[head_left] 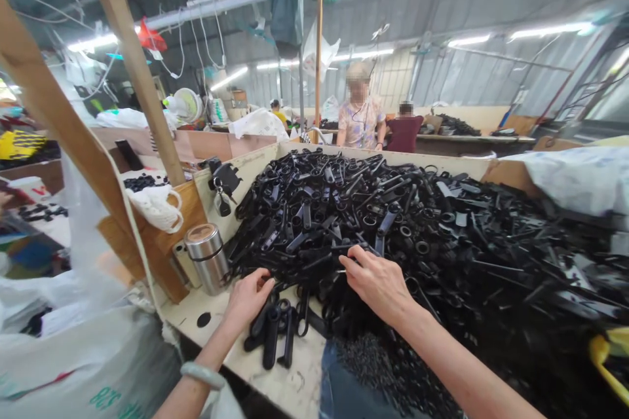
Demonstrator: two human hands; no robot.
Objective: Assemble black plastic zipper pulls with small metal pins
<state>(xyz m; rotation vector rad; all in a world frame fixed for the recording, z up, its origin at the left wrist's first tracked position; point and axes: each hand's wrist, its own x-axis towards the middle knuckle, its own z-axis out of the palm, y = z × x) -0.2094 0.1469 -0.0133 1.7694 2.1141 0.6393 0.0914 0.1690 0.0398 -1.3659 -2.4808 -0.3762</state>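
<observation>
A big heap of black plastic parts [417, 229], long strips with ring ends, covers the worktable [275, 373]. My left hand [246, 298] is curled over a few black parts [275, 334] lying at the table's near edge, fingers closed on them. My right hand [376, 281] reaches into the front of the heap, fingertips pinching a black strip [351, 250]. A pale bangle [202, 374] sits on my left wrist.
A steel flask [209, 256] stands at the table's left edge beside a slanted wooden post [132, 59]. White plastic bags [83, 353] hang at the lower left. Two people [361, 119] work at a far table. A yellow object [607, 353] lies at the lower right.
</observation>
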